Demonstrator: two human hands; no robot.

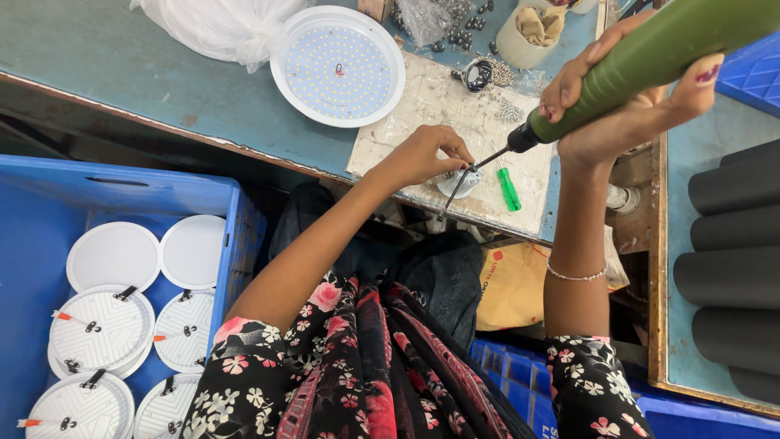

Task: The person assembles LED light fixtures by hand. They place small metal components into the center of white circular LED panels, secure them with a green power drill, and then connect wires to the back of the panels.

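**Driver bit slanting down-left onto the little bracket**

So my right hand is wrapped tight around the green electric screwdriver, and its long axis runs from upper right down-left to the small white bracket. That bracket sits on the worn white mat at the desk's near edge, just below the round LED panel. My left hand is right on the bracket, fingers pinching it steady, so it's the closer one. A green clip lies just right of the bracket.
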